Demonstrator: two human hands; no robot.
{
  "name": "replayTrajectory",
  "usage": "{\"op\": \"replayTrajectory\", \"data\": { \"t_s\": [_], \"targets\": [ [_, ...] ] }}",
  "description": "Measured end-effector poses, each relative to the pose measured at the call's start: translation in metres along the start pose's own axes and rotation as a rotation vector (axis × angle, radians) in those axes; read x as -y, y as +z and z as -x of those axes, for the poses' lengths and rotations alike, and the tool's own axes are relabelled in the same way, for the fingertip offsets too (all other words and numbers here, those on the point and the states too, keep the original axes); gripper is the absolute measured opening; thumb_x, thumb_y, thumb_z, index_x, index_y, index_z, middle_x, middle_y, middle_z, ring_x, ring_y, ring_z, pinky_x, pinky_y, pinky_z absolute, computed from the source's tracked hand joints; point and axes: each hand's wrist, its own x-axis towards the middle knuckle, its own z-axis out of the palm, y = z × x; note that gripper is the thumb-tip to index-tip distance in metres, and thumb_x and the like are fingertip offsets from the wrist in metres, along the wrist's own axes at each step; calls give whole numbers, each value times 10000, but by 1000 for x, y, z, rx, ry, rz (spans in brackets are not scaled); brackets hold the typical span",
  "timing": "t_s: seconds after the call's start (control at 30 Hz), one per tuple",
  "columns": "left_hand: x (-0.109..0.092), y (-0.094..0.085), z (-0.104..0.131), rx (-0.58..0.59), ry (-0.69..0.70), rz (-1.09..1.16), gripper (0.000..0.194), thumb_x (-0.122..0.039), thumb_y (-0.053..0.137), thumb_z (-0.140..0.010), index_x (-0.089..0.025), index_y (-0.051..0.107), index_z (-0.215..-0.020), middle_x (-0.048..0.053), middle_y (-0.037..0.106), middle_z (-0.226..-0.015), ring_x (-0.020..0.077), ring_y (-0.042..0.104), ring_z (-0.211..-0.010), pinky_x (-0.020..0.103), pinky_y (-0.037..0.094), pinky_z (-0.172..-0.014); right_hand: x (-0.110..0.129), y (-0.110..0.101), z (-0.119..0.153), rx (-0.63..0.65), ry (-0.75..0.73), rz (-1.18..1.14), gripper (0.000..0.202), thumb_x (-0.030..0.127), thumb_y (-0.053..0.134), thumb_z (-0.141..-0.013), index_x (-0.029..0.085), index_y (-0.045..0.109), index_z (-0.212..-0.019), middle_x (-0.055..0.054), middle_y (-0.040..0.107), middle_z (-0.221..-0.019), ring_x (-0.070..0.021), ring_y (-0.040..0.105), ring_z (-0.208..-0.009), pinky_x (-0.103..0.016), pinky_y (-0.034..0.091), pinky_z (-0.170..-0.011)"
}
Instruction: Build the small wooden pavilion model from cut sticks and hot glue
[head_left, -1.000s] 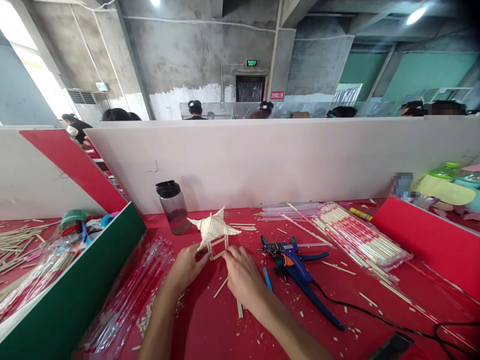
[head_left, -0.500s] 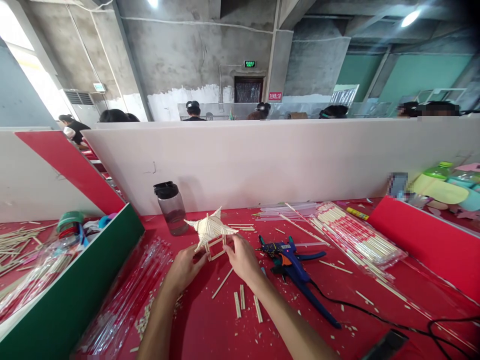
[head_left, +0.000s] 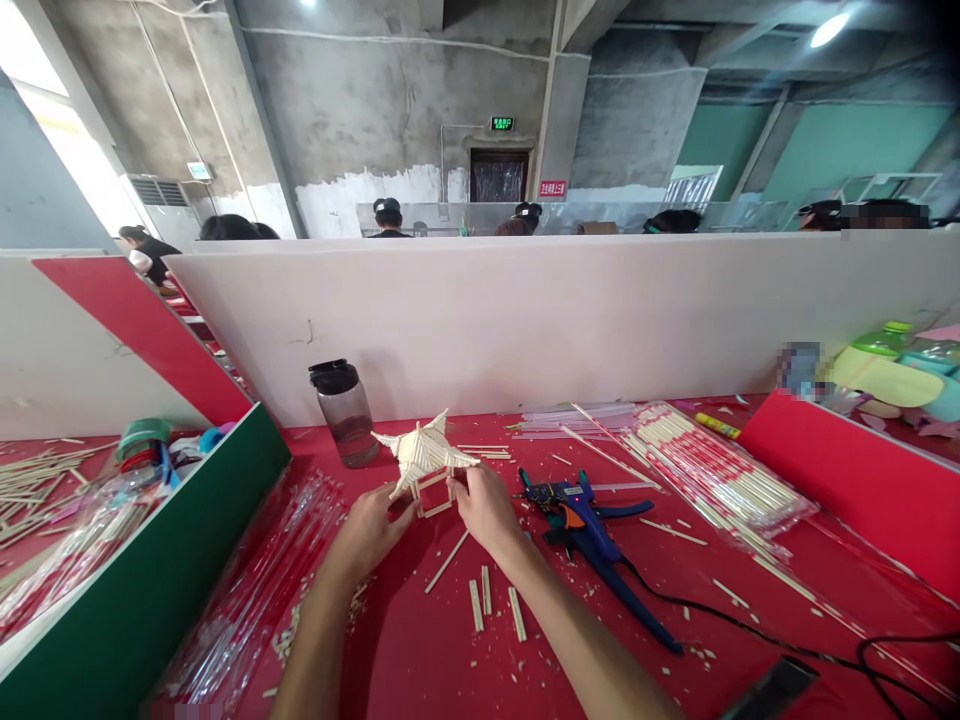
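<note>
A small pavilion-like model of pale wooden sticks, with a pointed, star-shaped roof over a square stick frame, is held just above the red table. My left hand pinches its lower left side, and my right hand pinches a post on its right side. Several short stick pieces and one longer stick lie in front of the hands. Right of my right hand lies a blue glue gun with a black cable.
Behind the model stands a dark-lidded bottle. Bundled sticks in plastic lie at the right. Clear plastic wrapping is at the left, beside a green divider. A white partition crosses the back; people's heads show beyond it.
The view has shifted very slightly. Both hands keep their hold on the model, which looks almost unmoved.
</note>
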Motion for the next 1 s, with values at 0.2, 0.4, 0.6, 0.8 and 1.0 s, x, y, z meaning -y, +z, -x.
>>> {"op": "replayTrajectory", "data": {
  "t_s": [0.2,0.4,0.6,0.8,1.0],
  "targets": [
    [4,6,-1,9,36,11,259,-325,497,-920,-194,710,-989,87,771,-995,247,711,-869,276,467,-756,-3,1,3,22,20,44,181,214,547,-955,161,685,-1059,-124,715,-1028,-234,670,-961,-276,445,-792],
    [9,8,-3,-1,45,5,264,-320,499,-918,-195,719,-994,82,768,-975,231,704,-836,265,472,-737,-5,2,3,34,19,58,201,229,552,-954,157,683,-1089,-135,727,-1009,-245,682,-967,-278,453,-791],
    [9,8,-3,-6,19,0,256,-303,507,-905,-199,727,-984,83,772,-988,242,712,-856,265,483,-740,-9,4,2,28,-5,26,197,238,563,-948,156,690,-1074,-133,746,-971,-246,703,-914,-271,465,-762],
    [6,7,-3,-31,25,128,267,-331,495,-921,-219,700,-1050,63,759,-1026,227,701,-905,253,504,-772,-15,9,0,-21,-52,-153,170,204,565,-934,168,691,-1042,-121,748,-1013,-233,702,-942,-282,488,-815],
    [4,3,-3,-101,-1,244,314,-423,485,-941,-174,675,-933,63,739,-915,214,672,-849,275,499,-778,-21,15,-5,-71,-54,-456,111,253,583,-904,173,657,-930,-82,736,-906,-202,700,-803,-280,540,-716]
  ]
}}
